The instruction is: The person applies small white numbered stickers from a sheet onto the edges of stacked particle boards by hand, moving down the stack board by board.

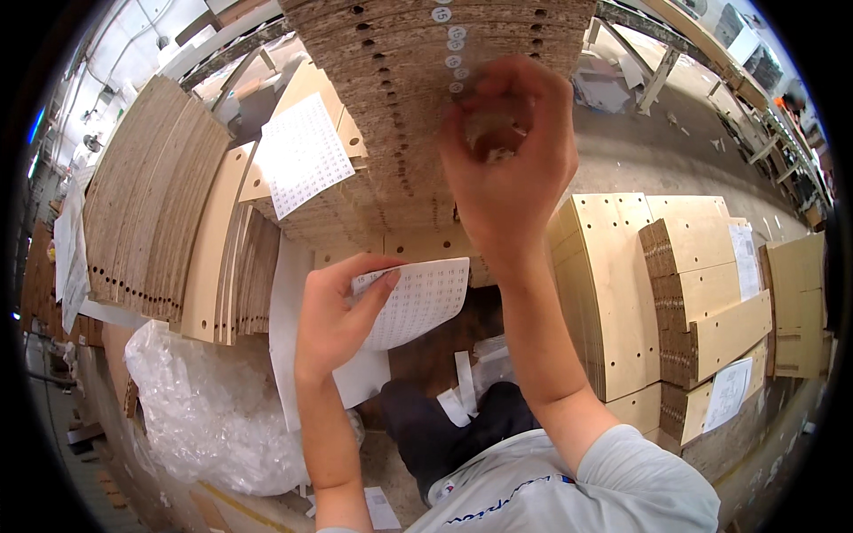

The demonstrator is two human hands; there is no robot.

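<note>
My left hand point(342, 306) pinches the upper left edge of a white sheet of small round numbered stickers point(418, 298); the sheet curls and hangs below the thumb. My right hand point(520, 142) is raised at the front of a tall stack of particle boards point(400, 89), its fingers curled toward the thumb and slightly blurred. Its fingertips are close to the lowest of a vertical row of round white stickers point(455, 44) on the board edges. Whether something small sits between those fingertips cannot be made out. Dark drilled holes run down the stack in columns.
Another sticker sheet point(305, 155) lies on boards left of the stack. Leaning boards point(155, 204) stand farther left, above crumpled clear plastic point(209, 409). To the right are pale drilled board stacks point(613, 293), some with papers point(729, 391) attached. Metal-framed benches point(657, 80) stand behind.
</note>
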